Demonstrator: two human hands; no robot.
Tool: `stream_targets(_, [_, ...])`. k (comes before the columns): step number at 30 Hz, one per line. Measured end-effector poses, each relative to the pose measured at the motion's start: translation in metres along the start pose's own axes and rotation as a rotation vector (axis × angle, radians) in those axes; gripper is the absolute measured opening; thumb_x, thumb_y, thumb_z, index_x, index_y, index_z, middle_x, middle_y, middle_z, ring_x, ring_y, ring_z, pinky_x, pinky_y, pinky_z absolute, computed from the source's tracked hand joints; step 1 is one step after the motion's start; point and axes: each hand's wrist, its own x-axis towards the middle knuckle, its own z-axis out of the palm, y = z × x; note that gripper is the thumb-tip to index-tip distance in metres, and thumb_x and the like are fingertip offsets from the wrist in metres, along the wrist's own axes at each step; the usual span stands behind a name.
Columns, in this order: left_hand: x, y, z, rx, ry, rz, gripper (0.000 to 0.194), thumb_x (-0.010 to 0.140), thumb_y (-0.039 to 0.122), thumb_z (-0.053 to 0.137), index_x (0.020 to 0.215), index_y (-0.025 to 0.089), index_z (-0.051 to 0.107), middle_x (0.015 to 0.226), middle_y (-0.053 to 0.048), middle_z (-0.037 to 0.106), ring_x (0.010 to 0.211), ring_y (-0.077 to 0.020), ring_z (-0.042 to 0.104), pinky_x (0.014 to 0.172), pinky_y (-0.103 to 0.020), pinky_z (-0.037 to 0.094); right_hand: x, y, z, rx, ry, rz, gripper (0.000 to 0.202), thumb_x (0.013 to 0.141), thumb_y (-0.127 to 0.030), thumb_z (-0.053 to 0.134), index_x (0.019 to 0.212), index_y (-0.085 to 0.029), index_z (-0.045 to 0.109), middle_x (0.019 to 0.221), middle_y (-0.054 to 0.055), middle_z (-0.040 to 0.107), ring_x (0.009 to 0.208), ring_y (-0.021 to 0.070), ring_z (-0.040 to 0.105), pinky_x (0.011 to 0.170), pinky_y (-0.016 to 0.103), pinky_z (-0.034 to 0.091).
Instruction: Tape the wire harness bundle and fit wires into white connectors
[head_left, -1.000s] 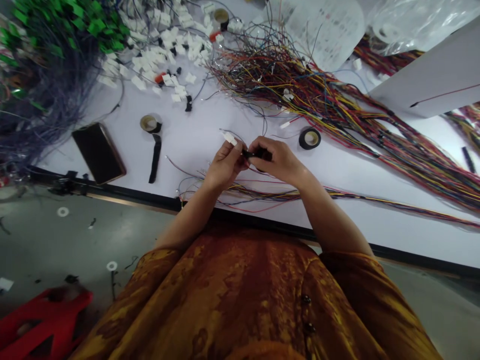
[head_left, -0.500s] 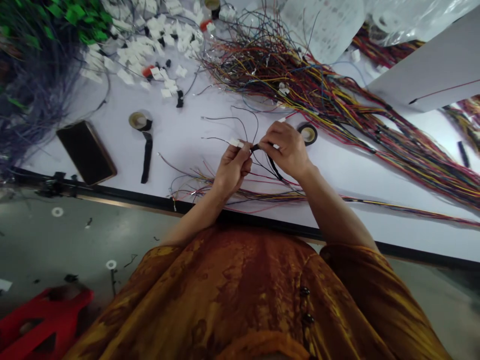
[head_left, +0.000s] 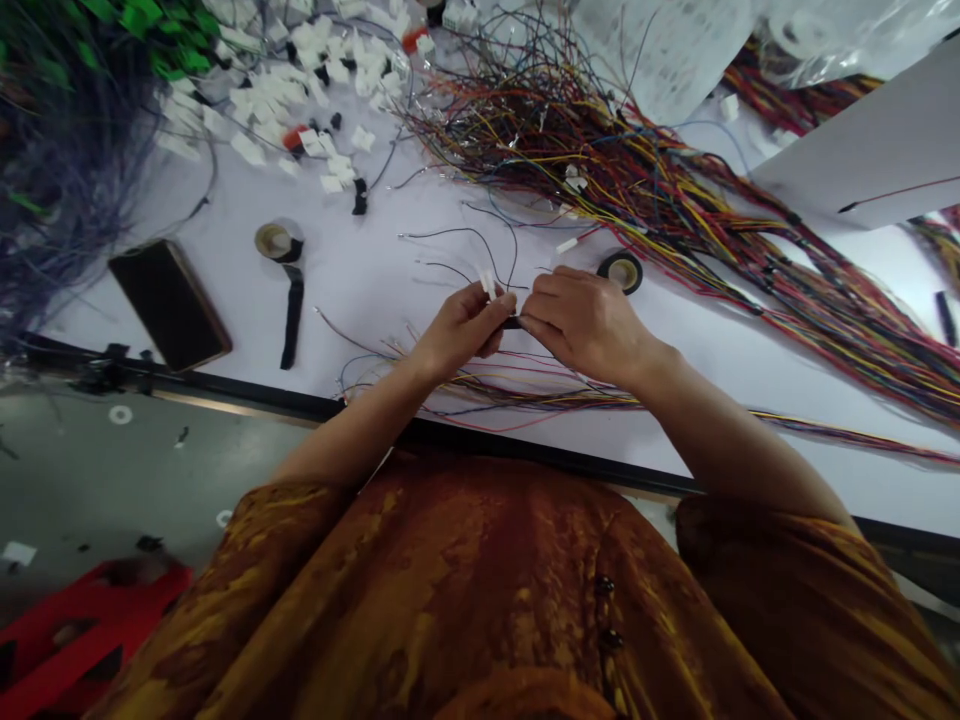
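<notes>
Near the middle of the white table, my left hand (head_left: pixel 472 322) pinches a black-taped wire bundle (head_left: pixel 511 323) and a small white connector (head_left: pixel 489 284) that stands up from the fingers. My right hand (head_left: pixel 581 318) is closed on the other end of the same taped piece, its back toward the camera and its fingertips partly hidden. Thin black wires (head_left: pixel 480 236) fan out beyond my left hand. A black tape roll (head_left: pixel 621 271) lies just past my right hand. Beneath both hands runs a thin bundle of coloured wires (head_left: pixel 525 398).
A large bundle of coloured wires (head_left: pixel 675 220) crosses the back right. White connectors (head_left: pixel 322 60) lie scattered at the back. On the left are a phone (head_left: pixel 171 305), another tape roll (head_left: pixel 276 241) with a loose strip, and dark wires with green tags (head_left: pixel 154 35).
The white connector has tilted from lying flat to upright. My right hand has turned more palm-down over the wires, and the black strand hanging below it is now hidden.
</notes>
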Motion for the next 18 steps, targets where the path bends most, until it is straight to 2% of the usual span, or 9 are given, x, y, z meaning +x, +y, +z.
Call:
stream_targets(3, [-0.01, -0.009, 0.011, -0.113, 0.052, 0.044, 0.034, 0.081, 0.046, 0.077, 0.078, 0.018, 0.057, 0.051, 0.009, 0.037, 0.037, -0.0014, 0.029, 0.035, -0.016, 0.021, -0.006, 0.005, 0.006, -0.143, -0.026, -0.081, 0.033, 0.101, -0.03, 0.043, 0.077, -0.02, 0.062, 0.083, 0.006, 0.063, 0.083, 0.0214, 0.054, 0.074, 0.036, 0.04])
stream_targets(6, [-0.021, -0.019, 0.015, -0.177, 0.09, 0.014, 0.034, 0.081, 0.048, 0.076, 0.079, 0.019, 0.058, 0.051, 0.01, 0.029, 0.037, -0.0015, 0.025, 0.035, -0.016, 0.021, -0.016, 0.025, 0.006, -0.263, -0.037, -0.118, 0.03, 0.1, -0.025, 0.043, 0.077, -0.021, 0.062, 0.081, 0.006, 0.063, 0.085, 0.0223, 0.054, 0.072, 0.036, 0.039])
stream_targets(8, [-0.025, -0.024, 0.012, -0.21, 0.17, -0.001, 0.036, 0.08, 0.049, 0.077, 0.077, 0.019, 0.056, 0.05, 0.01, 0.028, 0.037, -0.0017, 0.023, 0.034, -0.016, 0.02, -0.026, 0.044, -0.002, -0.279, 0.008, -0.072, 0.034, 0.099, -0.025, 0.042, 0.07, -0.021, 0.058, 0.072, 0.007, 0.059, 0.077, 0.0218, 0.053, 0.067, 0.037, 0.038])
stream_targets(10, [-0.025, -0.028, 0.007, -0.228, 0.23, -0.013, 0.037, 0.08, 0.048, 0.076, 0.075, 0.019, 0.054, 0.048, 0.011, 0.028, 0.035, -0.0018, 0.022, 0.033, -0.016, 0.019, -0.037, 0.062, -0.015, -0.236, 0.084, 0.055, 0.038, 0.1, -0.031, 0.04, 0.065, -0.022, 0.054, 0.068, 0.007, 0.056, 0.07, 0.0211, 0.051, 0.067, 0.038, 0.039])
stream_targets(12, [-0.022, -0.029, 0.002, -0.212, 0.219, -0.034, 0.036, 0.082, 0.049, 0.075, 0.078, 0.019, 0.056, 0.047, 0.01, 0.033, 0.034, -0.0029, 0.031, 0.034, -0.015, 0.025, -0.047, 0.077, -0.026, -0.123, 0.125, 0.18, 0.038, 0.1, -0.038, 0.042, 0.066, -0.024, 0.053, 0.072, 0.007, 0.057, 0.072, 0.0209, 0.053, 0.071, 0.039, 0.042])
stream_targets(14, [-0.017, -0.027, -0.004, -0.176, 0.183, -0.054, 0.037, 0.082, 0.052, 0.073, 0.082, 0.019, 0.058, 0.053, 0.006, 0.05, 0.042, -0.0071, 0.052, 0.039, -0.017, 0.038, -0.057, 0.089, -0.028, -0.013, 0.148, 0.298, 0.036, 0.099, -0.042, 0.043, 0.069, -0.025, 0.054, 0.075, 0.006, 0.059, 0.074, 0.0205, 0.055, 0.074, 0.039, 0.044])
stream_targets(16, [-0.013, -0.022, -0.013, -0.146, 0.173, -0.057, 0.039, 0.082, 0.055, 0.072, 0.085, 0.018, 0.059, 0.072, -0.002, 0.069, 0.063, -0.0143, 0.07, 0.05, -0.021, 0.053, -0.07, 0.104, -0.019, 0.018, 0.196, 0.415, 0.037, 0.097, -0.045, 0.043, 0.068, -0.025, 0.053, 0.071, 0.006, 0.057, 0.07, 0.02, 0.054, 0.068, 0.037, 0.043])
stream_targets(18, [-0.011, -0.019, -0.025, -0.108, 0.194, -0.028, 0.039, 0.082, 0.055, 0.072, 0.086, 0.018, 0.06, 0.091, -0.007, 0.075, 0.081, -0.0189, 0.075, 0.061, -0.026, 0.059, -0.088, 0.124, -0.005, -0.007, 0.25, 0.557, 0.037, 0.093, -0.052, 0.049, 0.068, -0.026, 0.052, 0.066, 0.005, 0.055, 0.064, 0.0197, 0.051, 0.063, 0.037, 0.04])
